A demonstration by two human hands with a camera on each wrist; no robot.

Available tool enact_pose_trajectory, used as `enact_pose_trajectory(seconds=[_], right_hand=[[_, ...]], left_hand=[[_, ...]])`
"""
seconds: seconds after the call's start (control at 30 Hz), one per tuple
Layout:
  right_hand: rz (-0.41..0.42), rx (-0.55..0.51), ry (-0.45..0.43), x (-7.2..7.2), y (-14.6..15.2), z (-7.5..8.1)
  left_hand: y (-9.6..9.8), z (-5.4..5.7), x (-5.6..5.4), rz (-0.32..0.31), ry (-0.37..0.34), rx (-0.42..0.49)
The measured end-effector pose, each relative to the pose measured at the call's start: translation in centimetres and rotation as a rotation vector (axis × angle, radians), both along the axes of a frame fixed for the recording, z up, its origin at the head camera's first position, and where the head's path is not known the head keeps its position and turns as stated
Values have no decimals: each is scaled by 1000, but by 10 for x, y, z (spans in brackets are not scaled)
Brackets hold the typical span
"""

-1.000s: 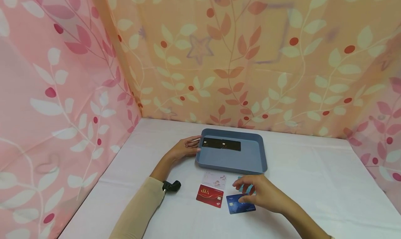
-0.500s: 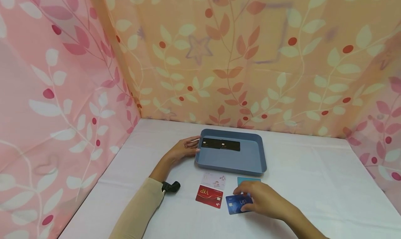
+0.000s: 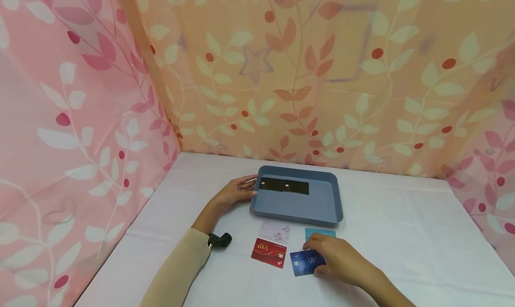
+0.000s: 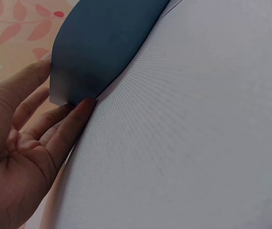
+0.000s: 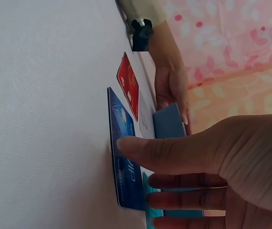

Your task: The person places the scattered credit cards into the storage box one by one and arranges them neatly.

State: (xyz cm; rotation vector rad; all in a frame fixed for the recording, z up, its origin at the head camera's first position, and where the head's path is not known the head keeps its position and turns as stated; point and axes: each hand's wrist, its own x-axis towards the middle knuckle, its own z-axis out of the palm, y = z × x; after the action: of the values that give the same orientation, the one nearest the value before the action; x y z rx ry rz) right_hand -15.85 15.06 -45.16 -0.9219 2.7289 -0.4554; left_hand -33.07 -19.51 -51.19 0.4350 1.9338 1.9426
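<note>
My left hand (image 3: 234,192) rests its outstretched fingertips against the left end of a blue-grey tray (image 3: 301,207). Two black cards marked VIP (image 3: 297,187) lie side by side inside. Over the right half of a blue VIP card (image 3: 302,263) reaches my right hand (image 3: 339,258), fingers by the far edge and thumb by the near edge. In the right wrist view the thumb (image 5: 136,147) is in front of the blue card, with a gap between it and the straight fingers; firm contact cannot be made out. The card looks flat on the table.
A red VIP card (image 3: 268,253) lies left of the blue one, with a pale flowered card (image 3: 274,232) behind it. Partly covered by my right hand is a teal card (image 3: 320,232). Patterned cloth (image 3: 297,74) hangs behind the white table (image 3: 402,240).
My right hand has come down and slightly right over the blue card, uncovering part of the teal card. The left hand and the tray have stayed put.
</note>
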Motion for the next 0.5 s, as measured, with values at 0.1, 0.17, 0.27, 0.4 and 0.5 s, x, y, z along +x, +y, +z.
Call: enact_pose_trajectory(seconds=[0.1,0.17,0.27,0.4,0.5], right_hand=[[-15,27,22,2,-1,-2],[-26,40,27,2,-1,-3],[-36,54,28,3,-1,-3],[-40,61,21,3,0,-4],[-40,56,20,3,2,-5]], left_hand=[[0,1,0,1,0,-1],[1,2,1,2,0,-5],[1,4,1,1,-2,-10],[1,5,2,5,-11,-14],[2,6,3,7,-16,-18]])
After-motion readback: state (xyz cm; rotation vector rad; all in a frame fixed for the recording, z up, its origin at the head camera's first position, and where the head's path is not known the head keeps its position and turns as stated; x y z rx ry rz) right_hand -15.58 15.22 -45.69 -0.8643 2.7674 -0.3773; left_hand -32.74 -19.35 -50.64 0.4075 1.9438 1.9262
